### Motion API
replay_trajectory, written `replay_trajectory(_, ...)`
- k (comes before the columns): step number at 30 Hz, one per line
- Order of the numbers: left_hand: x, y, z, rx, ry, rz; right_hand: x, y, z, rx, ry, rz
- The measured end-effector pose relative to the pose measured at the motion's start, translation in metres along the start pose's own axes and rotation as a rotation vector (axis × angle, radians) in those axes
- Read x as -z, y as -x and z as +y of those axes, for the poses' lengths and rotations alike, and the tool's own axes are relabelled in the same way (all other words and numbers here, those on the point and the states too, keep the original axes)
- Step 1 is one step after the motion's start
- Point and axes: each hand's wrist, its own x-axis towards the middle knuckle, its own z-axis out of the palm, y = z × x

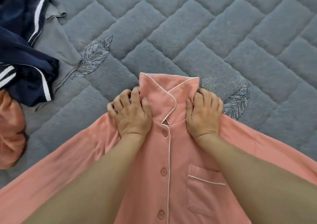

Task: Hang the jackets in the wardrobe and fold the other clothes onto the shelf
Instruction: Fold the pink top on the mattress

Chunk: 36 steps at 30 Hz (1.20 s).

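The pink pajama shirt [171,163] lies buttoned and unfolded on the bed [205,35], left hand [132,112] and right hand [203,114] gripping its shoulders beside the collar. Left of the shirt a navy garment [22,52] waits, so most of the task seems left.

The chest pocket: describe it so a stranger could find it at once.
On the grey quilted mattress lies a pink buttoned pyjama shirt, front up, both hands gripping its shoulders. The chest pocket sits right of the button row, under the right forearm. It alone has a straight white piped top edge.
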Motion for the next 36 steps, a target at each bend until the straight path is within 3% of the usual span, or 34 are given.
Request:
replay_trajectory(7, -0.001, 0.002, -0.001, -0.020, -0.001, -0.007, 0.000, 0.001, 0.000, 0.007, -0.008, 0.012)
replay_trajectory(15, 0.000, 0.004, -0.007, -0.100, 0.132, 0.132, 0.012, 0.002, -0.002, 0.040, -0.177, 0.095)
replay_trajectory(18, 0.022, 0.004, -0.005, -0.104, 0.268, 0.082, 0.040, 0.004, -0.005, 0.072, -0.333, 0.080)
replay_trajectory(21, 0.051, 0.012, -0.004, 0.070, 0.629, 0.055, 0.068, 0.009, -0.001, 0.150, -0.376, 0.080)
replay_trajectory(23, 0.066, 0.029, -0.013, 0.083, 0.768, 0.068, 0.090, 0.024, 0.003, 0.241, -0.398, 0.085)
replay_trajectory(27, 0.084, 0.093, -0.050, 0.056, 0.610, -0.069, 0.127, 0.085, 0.020, 0.363, -0.327, -0.090)
replay_trajectory(31, 0.092, 0.107, -0.060, 0.036, 0.622, -0.040, 0.133, 0.101, 0.013, 0.215, -0.368, -0.189)
replay_trajectory(34, 0.074, 0.101, -0.044, -0.227, 0.290, -0.154, 0.108, 0.090, -0.012, 0.183, -0.217, -0.351)
replay_trajectory(36, 0.046, 0.107, -0.042, -0.308, 0.055, -0.251, 0.084, 0.090, -0.018, 0.193, -0.077, -0.483)
